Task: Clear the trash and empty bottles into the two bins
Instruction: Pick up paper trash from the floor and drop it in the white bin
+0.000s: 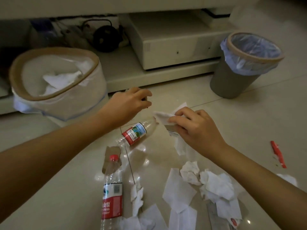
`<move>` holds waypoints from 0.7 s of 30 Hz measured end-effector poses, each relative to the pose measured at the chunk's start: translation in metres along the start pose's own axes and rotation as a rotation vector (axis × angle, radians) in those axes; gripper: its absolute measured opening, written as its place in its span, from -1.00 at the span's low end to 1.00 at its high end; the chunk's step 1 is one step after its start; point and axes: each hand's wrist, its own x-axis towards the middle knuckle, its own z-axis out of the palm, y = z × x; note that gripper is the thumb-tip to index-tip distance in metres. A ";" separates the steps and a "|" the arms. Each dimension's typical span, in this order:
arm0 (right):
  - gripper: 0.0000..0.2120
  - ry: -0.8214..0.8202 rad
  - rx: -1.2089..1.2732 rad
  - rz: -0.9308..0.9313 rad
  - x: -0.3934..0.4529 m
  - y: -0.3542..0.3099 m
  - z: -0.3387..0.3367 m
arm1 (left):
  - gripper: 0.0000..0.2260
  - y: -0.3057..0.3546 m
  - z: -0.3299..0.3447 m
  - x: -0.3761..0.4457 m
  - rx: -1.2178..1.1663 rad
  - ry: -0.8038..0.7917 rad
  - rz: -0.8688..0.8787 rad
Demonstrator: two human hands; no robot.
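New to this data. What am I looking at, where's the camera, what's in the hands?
There is one picture, from a wide-angle camera on a person's head, looking down at their bare arms and a tiled floor. No robot is involved.

The right hand pinches a white tissue. The left hand is curled just above the floor; I cannot tell whether it holds anything.

On the floor lie two plastic bottles, one capless and one red-capped, plus crumpled tissues and a red wrapper. The white-lined bin already contains tissues; the grey bin has a blue liner.
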 end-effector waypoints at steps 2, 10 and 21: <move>-0.80 0.034 0.001 -0.013 0.019 -0.004 -0.005 | -0.61 -0.016 -0.013 -0.004 0.031 0.024 -0.043; -0.77 0.140 0.100 0.009 0.112 -0.038 -0.016 | -0.68 -0.073 -0.045 -0.026 0.106 0.136 -0.222; -0.91 0.280 0.043 -0.165 0.236 -0.090 0.020 | -0.69 -0.163 -0.039 -0.078 0.099 0.290 -0.552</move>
